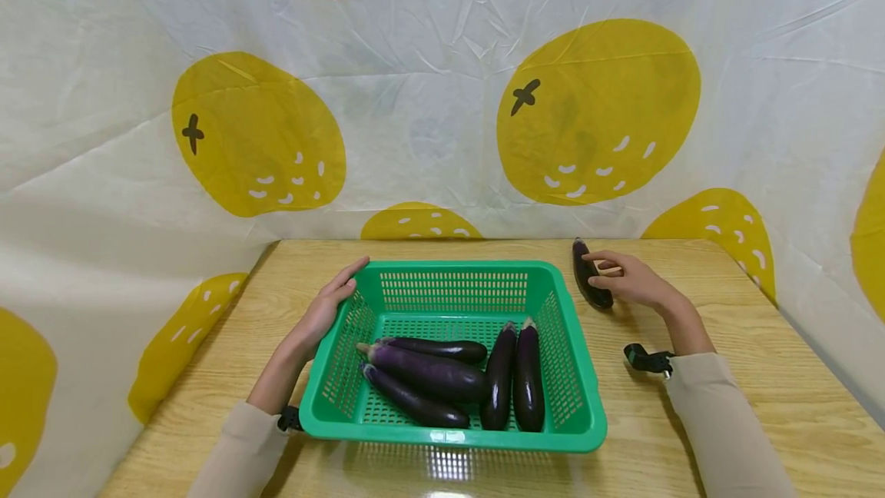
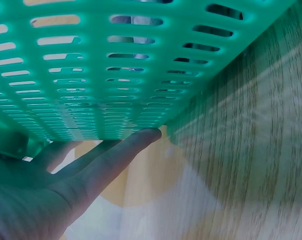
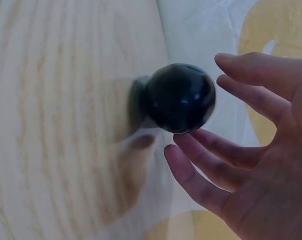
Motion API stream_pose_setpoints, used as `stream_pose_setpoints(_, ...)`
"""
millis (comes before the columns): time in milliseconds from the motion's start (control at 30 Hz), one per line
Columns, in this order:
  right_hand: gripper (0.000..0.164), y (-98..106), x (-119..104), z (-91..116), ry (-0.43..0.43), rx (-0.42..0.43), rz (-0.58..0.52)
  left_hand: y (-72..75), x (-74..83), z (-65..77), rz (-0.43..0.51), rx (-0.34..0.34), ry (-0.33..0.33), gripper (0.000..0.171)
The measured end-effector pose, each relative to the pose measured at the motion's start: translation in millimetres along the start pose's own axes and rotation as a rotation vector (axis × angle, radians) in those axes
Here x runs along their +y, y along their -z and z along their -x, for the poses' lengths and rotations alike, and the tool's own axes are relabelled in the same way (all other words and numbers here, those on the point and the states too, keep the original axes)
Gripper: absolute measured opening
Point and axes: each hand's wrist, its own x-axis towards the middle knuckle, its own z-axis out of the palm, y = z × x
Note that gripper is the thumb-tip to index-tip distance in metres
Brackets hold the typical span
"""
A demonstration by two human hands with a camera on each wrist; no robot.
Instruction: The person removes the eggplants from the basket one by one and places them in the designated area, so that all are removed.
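My left hand (image 1: pixel 322 315) rests at the left rim of a green plastic basket (image 1: pixel 449 440). In the left wrist view its fingers (image 2: pixel 110 162) stretch along the basket's slotted outer wall (image 2: pixel 93 107). My right hand (image 1: pixel 632 279) is over a dark purple eggplant (image 1: pixel 586 279) to the right of the basket. Seen end-on in the right wrist view, that eggplant (image 3: pixel 181 98) has spread fingers (image 3: pixel 206 157) right at its lower edge, while the upper fingers and thumb stand a little apart from it. Several more eggplants (image 1: pixel 432 373) lie inside the basket.
A wooden table (image 1: pixel 691 421) carries the basket and the single eggplant. Behind it and along the sides hangs a white cloth (image 1: pixel 429 129) printed with yellow fruit. Black wrist cameras (image 1: pixel 648 360) are strapped near both sleeves.
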Motion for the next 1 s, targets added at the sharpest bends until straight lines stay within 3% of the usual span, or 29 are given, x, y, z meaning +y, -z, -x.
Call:
stream_pose_setpoints(200, 0.055, 7.4, -9.1, 1.8, 0.028, 0.037, 0.026, -0.2, -0.1, -0.2, -0.006, -0.002, -0.002, 0.052)
stream_pose_setpoints(467, 0.065, 17.3, -40.9, 8.0, 0.053, 0.088, -0.019, 0.1, -1.0, -0.6, -0.016, 0.002, -0.007, 0.052)
stream_pose_setpoints(667, 0.062, 18.5, -65.1, 13.2, 0.148, 0.117, -0.071, -0.2, -1.6, -0.3, -0.013, -0.006, -0.007, 0.052)
stream_pose_setpoints(1000, 0.055, 13.5, -116.7, 22.7, 0.250, 0.137, -0.053, -0.1, -1.3, -1.4, -0.014, 0.002, -0.005, 0.052)
